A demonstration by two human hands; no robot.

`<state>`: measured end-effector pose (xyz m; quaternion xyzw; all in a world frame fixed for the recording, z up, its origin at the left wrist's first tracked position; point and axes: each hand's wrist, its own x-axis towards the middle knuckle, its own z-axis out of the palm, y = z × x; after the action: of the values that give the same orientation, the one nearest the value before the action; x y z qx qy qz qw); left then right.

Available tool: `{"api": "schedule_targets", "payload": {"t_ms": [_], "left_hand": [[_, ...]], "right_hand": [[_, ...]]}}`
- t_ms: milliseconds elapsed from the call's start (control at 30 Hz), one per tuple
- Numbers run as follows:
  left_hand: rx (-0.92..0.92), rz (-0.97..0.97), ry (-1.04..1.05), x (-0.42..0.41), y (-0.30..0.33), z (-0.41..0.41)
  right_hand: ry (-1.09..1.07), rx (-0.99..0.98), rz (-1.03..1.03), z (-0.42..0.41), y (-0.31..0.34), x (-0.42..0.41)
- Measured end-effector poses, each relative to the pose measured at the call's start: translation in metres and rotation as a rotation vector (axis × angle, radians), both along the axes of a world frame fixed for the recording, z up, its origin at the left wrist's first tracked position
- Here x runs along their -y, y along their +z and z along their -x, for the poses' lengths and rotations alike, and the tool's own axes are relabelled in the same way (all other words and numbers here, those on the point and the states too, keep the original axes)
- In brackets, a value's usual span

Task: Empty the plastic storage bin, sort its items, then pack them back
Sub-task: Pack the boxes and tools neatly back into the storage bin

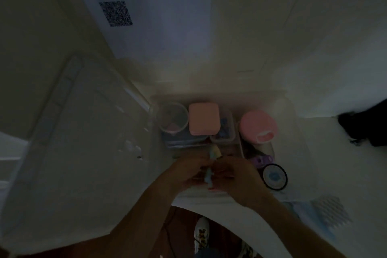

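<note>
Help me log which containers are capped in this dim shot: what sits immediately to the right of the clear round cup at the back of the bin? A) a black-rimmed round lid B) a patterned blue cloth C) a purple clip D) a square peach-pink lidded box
D: the square peach-pink lidded box sits right beside the clear round cup, at the back of the bin.
</note>
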<state>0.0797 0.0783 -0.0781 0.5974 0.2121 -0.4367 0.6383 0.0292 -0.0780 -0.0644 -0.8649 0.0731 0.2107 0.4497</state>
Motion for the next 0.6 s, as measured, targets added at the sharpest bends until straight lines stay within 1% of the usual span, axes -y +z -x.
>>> {"api": "schedule_targets", "payload": {"t_ms": [33, 67, 100, 133, 233, 300, 333, 367, 400, 467, 500, 533, 567, 600], "left_hand": [[-0.001, -0.017, -0.083, -0.005, -0.004, -0.003], [0.013, -0.038, -0.165, -0.009, -0.006, -0.007], [0.051, -0.062, -0.219, -0.013, -0.011, -0.01], [0.094, -0.086, -0.255, -0.016, -0.012, -0.013], [0.242, -0.166, -0.375, -0.022, -0.015, -0.025], [0.291, -0.157, -0.431, -0.027, -0.022, -0.035], [0.319, -0.152, -0.435, -0.031, -0.025, -0.039], [0.341, -0.169, -0.422, -0.033, -0.028, -0.04], [0.354, -0.181, -0.377, -0.035, -0.033, -0.041], [0.459, -0.253, -0.28, -0.038, -0.041, -0.044], [0.551, -0.368, -0.281, -0.041, -0.042, -0.042], [0.665, -0.543, -0.321, -0.045, -0.045, -0.039], [0.794, -0.766, -0.362, -0.05, -0.048, -0.035], [0.895, -0.93, -0.385, -0.054, -0.052, -0.03]], "right_hand": [[-0.008, 0.006, 0.043, -0.003, -0.001, 0.006], [-0.062, 0.021, 0.098, -0.008, -0.005, 0.013], [-0.142, 0.033, 0.115, -0.014, -0.012, 0.02], [-0.236, -0.025, 0.08, -0.022, -0.021, 0.026], [-0.463, -0.224, -0.098, -0.042, -0.047, 0.034], [-0.619, -0.36, -0.329, -0.055, -0.052, 0.025], [-0.658, -0.413, -0.41, -0.061, -0.053, 0.019], [-0.682, -0.449, -0.444, -0.065, -0.057, 0.015], [-0.721, -0.452, -0.492, -0.067, -0.061, 0.011], [-0.827, -0.433, -0.581, -0.072, -0.069, 0.005], [-0.88, -0.408, -0.639, -0.074, -0.068, 0.001], [-0.933, -0.384, -0.653, -0.076, -0.067, -0.001], [-0.984, -0.369, -0.634, -0.078, -0.067, -0.003], [-1.01, -0.368, -0.625, -0.077, -0.07, -0.003]]}}
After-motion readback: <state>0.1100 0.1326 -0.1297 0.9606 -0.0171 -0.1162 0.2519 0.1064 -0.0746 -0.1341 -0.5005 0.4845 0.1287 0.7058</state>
